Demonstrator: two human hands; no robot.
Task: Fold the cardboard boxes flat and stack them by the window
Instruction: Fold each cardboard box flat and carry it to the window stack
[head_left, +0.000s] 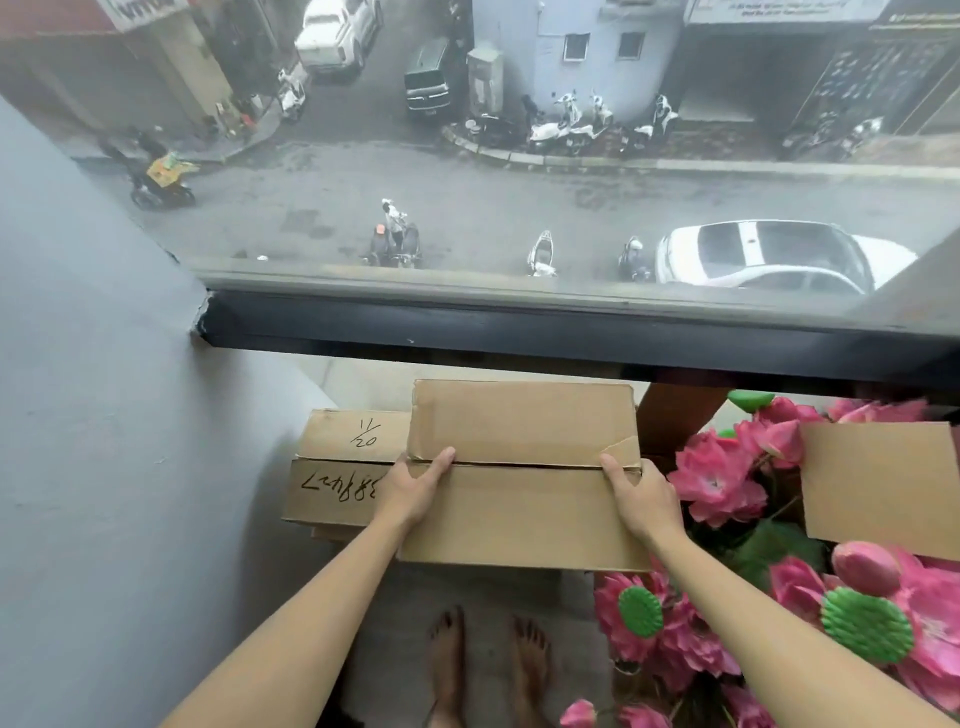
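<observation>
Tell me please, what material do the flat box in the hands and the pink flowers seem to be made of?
Flat box: brown cardboard, matte; torn edge and creased fold lines show it. Pink flowers: probably artificial, fabric or plastic; the colour is very even and the green centres look moulded. The exact material cannot be told.

I see a pale floor (498, 587) running up to the dark window frame (519, 332). In its far left corner, against the grey wall (104, 415), a stack of flat boxes (337, 488) lies on it, the top one marked in black pen. My bare feet (488, 660) stand at the near edge. Pink flowers (717, 483) crowd the right edge.
</observation>
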